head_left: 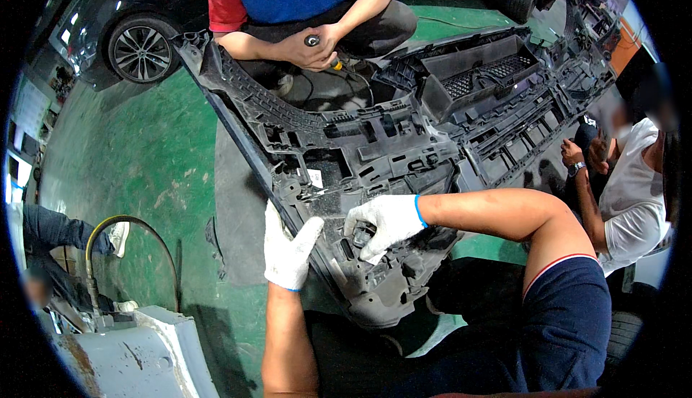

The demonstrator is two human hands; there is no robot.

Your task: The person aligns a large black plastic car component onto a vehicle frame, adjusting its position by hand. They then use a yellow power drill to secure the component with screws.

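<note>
A large black car bumper (404,160), its ribbed inner side up, stretches from near my knees toward the far right. At its left edge is my left hand (288,252) in a white glove, thumb on the inner side and fingers along the outer rim, partly hidden behind it. My right hand (386,226), also gloved with a blue cuff, is bent over the near end of the bumper. Its curled fingers close around a small dark plastic part (362,235) there, mostly covered by the glove. A white label (315,178) lies farther up the bumper.
Across the bumper a co-worker (303,9) in blue and red crouches, hands around a tool. Another person (634,196) in white is at the right. A black car (144,30) stands behind. A grey machine (137,358) with a hose occupies the lower left of the green floor (144,160).
</note>
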